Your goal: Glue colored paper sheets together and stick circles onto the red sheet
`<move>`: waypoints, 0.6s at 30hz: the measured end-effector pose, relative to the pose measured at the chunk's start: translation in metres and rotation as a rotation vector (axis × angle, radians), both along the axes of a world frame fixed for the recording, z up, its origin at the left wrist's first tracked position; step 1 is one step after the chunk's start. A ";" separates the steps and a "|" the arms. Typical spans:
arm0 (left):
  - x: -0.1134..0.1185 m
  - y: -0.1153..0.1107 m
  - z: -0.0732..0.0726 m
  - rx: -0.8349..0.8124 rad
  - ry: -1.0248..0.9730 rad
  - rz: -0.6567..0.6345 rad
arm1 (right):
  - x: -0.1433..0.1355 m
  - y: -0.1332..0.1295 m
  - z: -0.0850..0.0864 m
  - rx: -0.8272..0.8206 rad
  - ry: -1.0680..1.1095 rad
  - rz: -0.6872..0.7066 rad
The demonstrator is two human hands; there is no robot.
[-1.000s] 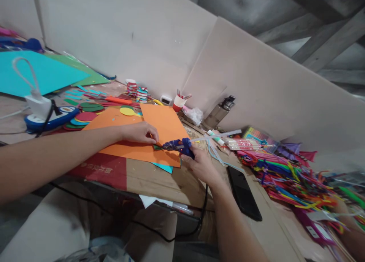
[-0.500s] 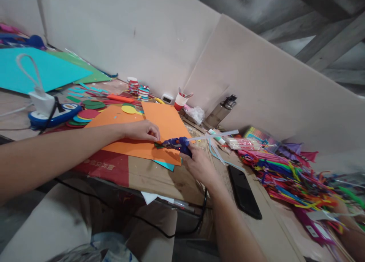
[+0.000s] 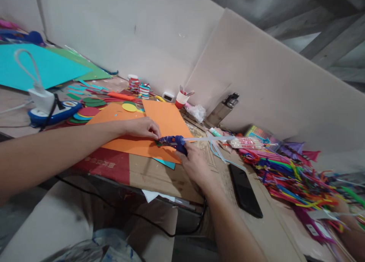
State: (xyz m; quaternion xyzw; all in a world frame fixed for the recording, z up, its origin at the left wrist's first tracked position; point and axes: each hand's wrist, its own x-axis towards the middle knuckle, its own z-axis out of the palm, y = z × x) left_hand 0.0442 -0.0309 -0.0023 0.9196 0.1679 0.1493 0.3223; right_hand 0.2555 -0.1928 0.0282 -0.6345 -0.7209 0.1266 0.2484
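My right hand [image 3: 195, 161] is wrapped round the handle of a blue glue gun [image 3: 178, 141]. A long clear glue stick [image 3: 209, 139] sticks out of its back end toward the right. The nozzle points left, at the fingertips of my left hand [image 3: 144, 128]. Those fingertips are pinched together over the orange paper [image 3: 134, 148], on a small dark green piece [image 3: 157, 143] that is mostly hidden. A sheet corner of blue paper [image 3: 168, 163] shows under the orange one.
Paper discs [image 3: 88, 112] and a blue power strip [image 3: 59, 112] lie left. Behind stand a pen cup [image 3: 181, 99] and a bottle [image 3: 224, 109]. A black phone [image 3: 244, 190] and colourful pipe cleaners [image 3: 291, 178] are right, near another person's arm [image 3: 348, 228].
The glue gun has tilted, its glue stick now nearly level, and its nozzle is nearer my left fingertips. My right hand has shifted slightly left. The view has moved a little.
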 end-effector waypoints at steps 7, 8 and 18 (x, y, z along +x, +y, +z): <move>0.000 0.000 -0.001 0.000 0.009 0.015 | 0.006 -0.004 0.002 -0.050 0.075 -0.003; 0.000 0.000 -0.001 -0.006 0.004 0.018 | 0.008 -0.005 0.004 -0.066 0.093 -0.002; 0.001 0.000 -0.002 -0.044 -0.010 0.012 | 0.013 -0.006 0.012 -0.081 0.058 -0.031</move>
